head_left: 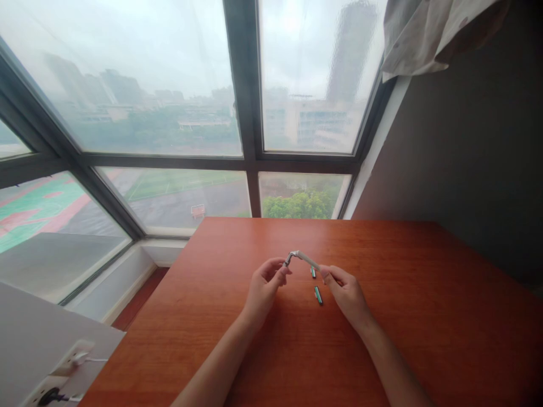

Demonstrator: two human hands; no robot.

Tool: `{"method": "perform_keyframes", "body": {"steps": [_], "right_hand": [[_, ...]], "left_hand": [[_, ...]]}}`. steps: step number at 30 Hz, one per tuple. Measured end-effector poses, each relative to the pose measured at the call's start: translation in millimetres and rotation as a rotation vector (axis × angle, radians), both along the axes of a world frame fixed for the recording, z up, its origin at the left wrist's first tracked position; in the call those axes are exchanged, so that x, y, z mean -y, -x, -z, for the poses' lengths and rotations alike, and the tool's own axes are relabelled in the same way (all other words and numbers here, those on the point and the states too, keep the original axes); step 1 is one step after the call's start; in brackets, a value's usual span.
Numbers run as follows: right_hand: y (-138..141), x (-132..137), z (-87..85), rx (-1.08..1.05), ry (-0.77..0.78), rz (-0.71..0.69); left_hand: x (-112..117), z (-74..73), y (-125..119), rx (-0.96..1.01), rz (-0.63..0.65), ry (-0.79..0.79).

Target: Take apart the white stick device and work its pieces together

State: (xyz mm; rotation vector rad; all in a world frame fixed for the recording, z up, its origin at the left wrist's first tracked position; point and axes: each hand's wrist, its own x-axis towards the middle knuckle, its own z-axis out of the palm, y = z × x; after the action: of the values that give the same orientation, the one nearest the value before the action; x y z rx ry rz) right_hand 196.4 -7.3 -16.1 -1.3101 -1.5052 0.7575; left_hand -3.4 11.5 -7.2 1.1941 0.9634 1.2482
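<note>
My right hand (345, 291) pinches the lower end of a slim silver razor handle (306, 259), which slants up to the left above the wooden table (424, 316). My left hand (265, 285) is curled, its fingertips touching the handle's bent head end (291, 257). Two small green razor cartridges lie on the table between my hands: one (318, 295) just left of my right hand, the other (313, 272) right under the handle.
The table runs up to a large window (169, 113) at the back and a dark wall (466, 158) on the right. A white power strip with plugged-in cables (63, 373) lies on a grey surface at lower left. Cloth (424, 34) hangs at upper right.
</note>
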Motion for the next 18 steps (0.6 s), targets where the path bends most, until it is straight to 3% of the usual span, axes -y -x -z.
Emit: {"method": "perform_keyframes", "body": {"steps": [7,18], "right_hand": [[0.1,-0.3,-0.7,-0.007,-0.011,0.006],[-2.1,-1.2,0.9,0.013,-0.039,0.051]], "left_hand": [[-1.5,2.1,0.7,0.017,-0.004,0.027],[0.7,3.5,-1.2,0.103,0.102,0.1]]}}
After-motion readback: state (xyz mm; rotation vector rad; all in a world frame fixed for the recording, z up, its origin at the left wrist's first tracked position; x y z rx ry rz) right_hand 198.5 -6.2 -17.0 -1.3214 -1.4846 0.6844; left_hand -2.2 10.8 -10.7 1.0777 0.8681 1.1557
